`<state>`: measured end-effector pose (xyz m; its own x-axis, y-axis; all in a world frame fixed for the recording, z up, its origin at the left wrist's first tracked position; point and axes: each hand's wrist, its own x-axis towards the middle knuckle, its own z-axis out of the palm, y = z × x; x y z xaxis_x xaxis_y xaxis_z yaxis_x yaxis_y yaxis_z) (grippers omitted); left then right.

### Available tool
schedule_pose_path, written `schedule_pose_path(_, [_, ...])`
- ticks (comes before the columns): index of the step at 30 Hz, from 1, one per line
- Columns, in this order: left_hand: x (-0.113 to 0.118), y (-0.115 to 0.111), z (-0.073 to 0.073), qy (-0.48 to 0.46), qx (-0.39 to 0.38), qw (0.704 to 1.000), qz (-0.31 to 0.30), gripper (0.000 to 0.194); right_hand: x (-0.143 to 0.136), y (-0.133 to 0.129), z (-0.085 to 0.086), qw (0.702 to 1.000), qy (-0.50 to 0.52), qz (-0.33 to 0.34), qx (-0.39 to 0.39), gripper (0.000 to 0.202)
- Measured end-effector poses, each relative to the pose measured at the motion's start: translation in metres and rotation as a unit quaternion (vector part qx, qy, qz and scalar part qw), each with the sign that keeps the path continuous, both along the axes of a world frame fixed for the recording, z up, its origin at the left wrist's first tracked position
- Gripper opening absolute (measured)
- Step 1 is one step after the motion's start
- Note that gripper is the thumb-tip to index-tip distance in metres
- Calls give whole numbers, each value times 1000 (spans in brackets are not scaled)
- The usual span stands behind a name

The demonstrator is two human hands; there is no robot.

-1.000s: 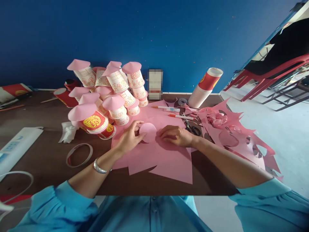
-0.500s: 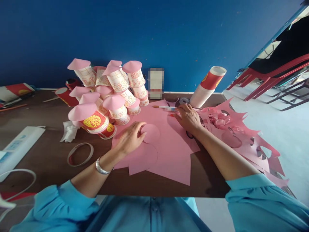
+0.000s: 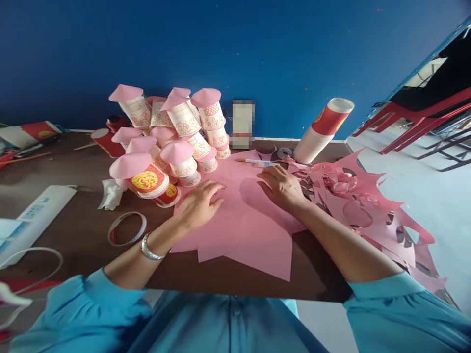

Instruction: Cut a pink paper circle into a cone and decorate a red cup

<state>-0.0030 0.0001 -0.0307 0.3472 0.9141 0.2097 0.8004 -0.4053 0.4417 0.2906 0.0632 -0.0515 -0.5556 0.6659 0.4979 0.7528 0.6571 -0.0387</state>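
Observation:
Pink paper sheets overlap one another in front of me. My left hand rests over their left side, thumb and forefinger apart, with nothing visible between them. On the right side lies my right hand, palm down, its fingers bent and spaced over the paper; nothing shows in its grasp. A pen with an orange end lies just beyond the right fingertips. What is under the right palm stays hidden.
Paper-cup towers with pink cone roofs crowd the left back. A tall cup stack leans at the right, beside pink paper scraps. A tape roll and a power strip lie left; a phone-like object stands against the wall.
The pink paper disc by my left fingertips is no longer visible. My right hand has drawn slightly closer to me, and the dark ring and red tip beside it are out of sight.

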Motion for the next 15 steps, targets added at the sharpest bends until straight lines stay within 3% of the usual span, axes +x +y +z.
schedule_pose_path(7, [26,28,17,117,-55,984,-122,65,-7,-6,-10,999,-3,20,-41,21])
schedule_pose_path(11, [34,43,22,124,-107,975,-148,64,-9,-6,-14,998,-26,8,-50,23])
schedule_pose_path(15, [31,53,24,101,-169,973,-120,52,-10,-7,-12,999,-23,5,-43,26])
